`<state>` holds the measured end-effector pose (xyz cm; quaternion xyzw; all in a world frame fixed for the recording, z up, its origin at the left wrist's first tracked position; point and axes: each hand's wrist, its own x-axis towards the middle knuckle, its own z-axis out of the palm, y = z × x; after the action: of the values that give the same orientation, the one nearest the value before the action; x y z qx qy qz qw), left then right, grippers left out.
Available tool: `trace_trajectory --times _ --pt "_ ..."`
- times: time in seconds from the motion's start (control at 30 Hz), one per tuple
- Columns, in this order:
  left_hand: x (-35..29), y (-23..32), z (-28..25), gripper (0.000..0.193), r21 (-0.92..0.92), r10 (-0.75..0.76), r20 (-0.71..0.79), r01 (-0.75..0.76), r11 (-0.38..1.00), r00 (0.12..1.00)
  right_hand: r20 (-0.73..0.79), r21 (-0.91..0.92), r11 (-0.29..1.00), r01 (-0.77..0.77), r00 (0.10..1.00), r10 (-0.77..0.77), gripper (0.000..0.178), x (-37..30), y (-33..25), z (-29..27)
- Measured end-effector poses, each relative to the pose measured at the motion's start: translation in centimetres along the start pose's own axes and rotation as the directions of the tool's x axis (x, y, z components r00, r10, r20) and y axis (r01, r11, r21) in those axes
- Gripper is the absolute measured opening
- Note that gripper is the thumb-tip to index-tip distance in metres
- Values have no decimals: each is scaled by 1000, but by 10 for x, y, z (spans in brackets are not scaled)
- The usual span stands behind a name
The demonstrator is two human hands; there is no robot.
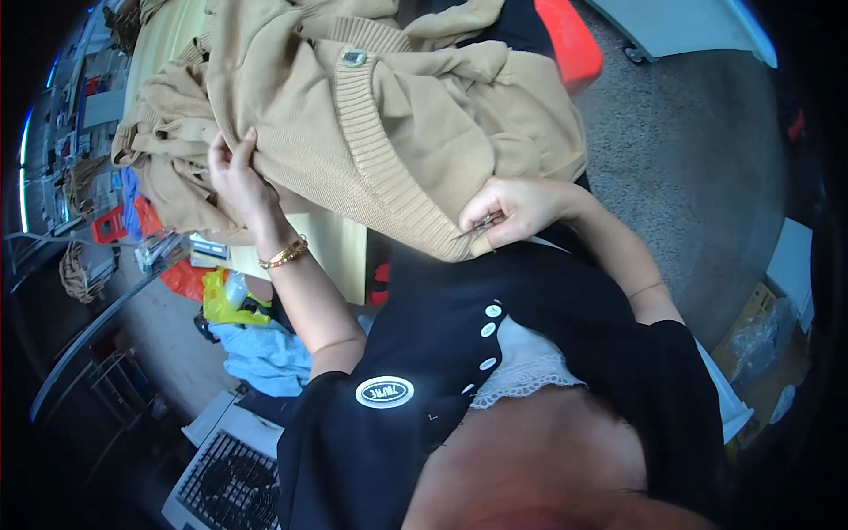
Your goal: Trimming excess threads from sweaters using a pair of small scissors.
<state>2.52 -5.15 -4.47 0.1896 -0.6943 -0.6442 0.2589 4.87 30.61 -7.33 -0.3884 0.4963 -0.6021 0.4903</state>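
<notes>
A tan knitted cardigan (300,150) is spread across the table in front of me, with a ribbed band curving down its middle and a shiny square button on it. My left hand (240,177), with a bracelet at the wrist, pinches the cardigan's edge at the left. My right hand (521,210) is closed around a small pair of scissors (481,224) close to my body. Its fingers also touch the lower corner of the ribbed band, where the metal blades lie against the knit. The scissors' handles are partly hidden by the fingers.
More tan knitwear (172,168) is heaped at the left of the pale yellow table (340,252). A red stool (568,49) stands at the far right. At lower left are a yellow bag (225,300), blue cloth (265,353) and a fan unit (230,477). Cardboard (751,331) lies at right.
</notes>
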Motion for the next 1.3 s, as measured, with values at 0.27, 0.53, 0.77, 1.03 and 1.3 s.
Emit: trace_trajectory --times 0.27,0.53,0.77,1.03,1.3 --pt "-59 19 55 42 628 372 151 -380 680 916 -42 -91 980 -178 984 175 27 19 17 4" --pt "-32 -5 107 40 653 265 520 -577 490 812 -23 134 937 -324 944 330 19 8 19 6" --pt "-35 10 99 32 629 112 524 -472 618 844 113 62 994 -86 991 78 21 -34 -4 -27" --pt "-70 -4 78 33 472 165 598 -511 718 784 -31 -156 858 -489 871 490 31 -42 -17 -46" --pt "-62 -18 68 40 312 167 648 -458 832 744 -573 -401 895 -193 816 -80 32 -19 -8 -71"
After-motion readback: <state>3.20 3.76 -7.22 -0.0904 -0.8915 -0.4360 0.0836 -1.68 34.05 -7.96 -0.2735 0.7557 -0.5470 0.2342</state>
